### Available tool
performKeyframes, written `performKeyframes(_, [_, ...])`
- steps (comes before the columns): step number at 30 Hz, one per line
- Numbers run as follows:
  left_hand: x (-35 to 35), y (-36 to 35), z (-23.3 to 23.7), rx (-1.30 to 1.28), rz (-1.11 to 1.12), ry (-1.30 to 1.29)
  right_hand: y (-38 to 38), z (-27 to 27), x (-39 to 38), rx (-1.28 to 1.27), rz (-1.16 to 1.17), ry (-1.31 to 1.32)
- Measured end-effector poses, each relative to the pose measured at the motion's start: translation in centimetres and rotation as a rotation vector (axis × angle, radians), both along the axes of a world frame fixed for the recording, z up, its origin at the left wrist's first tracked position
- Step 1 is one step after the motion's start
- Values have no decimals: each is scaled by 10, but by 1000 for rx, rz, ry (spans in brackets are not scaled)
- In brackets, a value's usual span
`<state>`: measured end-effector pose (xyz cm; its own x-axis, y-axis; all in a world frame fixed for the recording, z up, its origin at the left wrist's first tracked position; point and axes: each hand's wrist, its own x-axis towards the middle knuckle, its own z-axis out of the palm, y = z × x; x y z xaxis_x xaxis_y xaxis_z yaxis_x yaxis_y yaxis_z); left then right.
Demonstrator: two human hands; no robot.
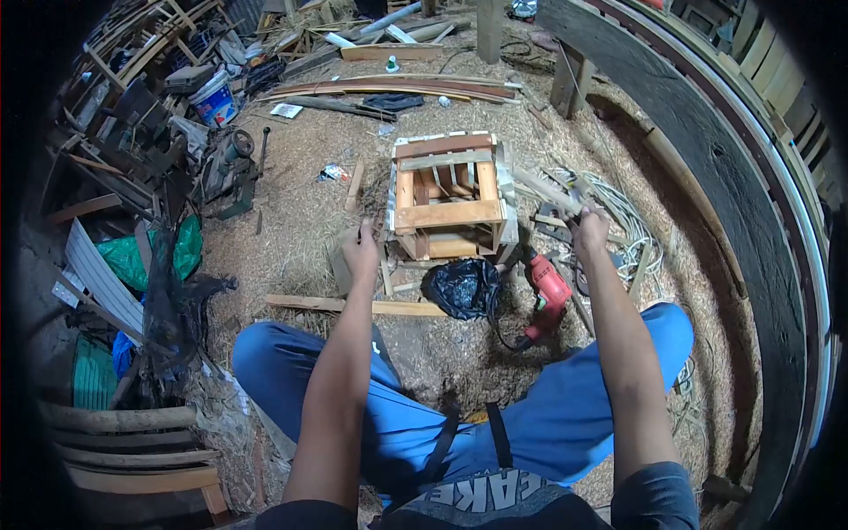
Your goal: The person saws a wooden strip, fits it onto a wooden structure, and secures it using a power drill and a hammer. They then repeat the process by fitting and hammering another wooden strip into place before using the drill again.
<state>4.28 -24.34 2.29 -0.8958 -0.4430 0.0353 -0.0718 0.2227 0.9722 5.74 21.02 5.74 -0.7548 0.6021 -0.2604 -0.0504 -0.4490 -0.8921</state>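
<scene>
My left hand (360, 253) is raised left of a small wooden frame (449, 213), its fingers curled together; whatever they may hold is too small to make out. To the frame's right, my right hand (591, 233) has its fingers closed at the near end of a pale wooden strip (546, 189). The frame is built of light and reddish slats and stands on the sawdust-covered ground. Close in front of it lies a black plastic bag (463, 288). A red power drill (549, 296) rests beside the bag, below my right hand.
A wooden batten (358, 306) lies across the ground before my knees. Coiled rope (624, 215) is at the right, near a long dark beam (707, 146). Long boards (397, 87) lie beyond the frame. Scrap, a white-and-blue bucket (214, 99) and green sheeting (181, 252) crowd the left.
</scene>
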Motion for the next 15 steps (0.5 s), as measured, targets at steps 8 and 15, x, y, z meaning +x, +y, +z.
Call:
performKeyframes(8, [85,34,-110,-162,-133,-177,39,-167,80,85,-113,-270])
performKeyframes(15, [100,66,-111,-318,-482,-284,50,-154,135,-17,-14,-321])
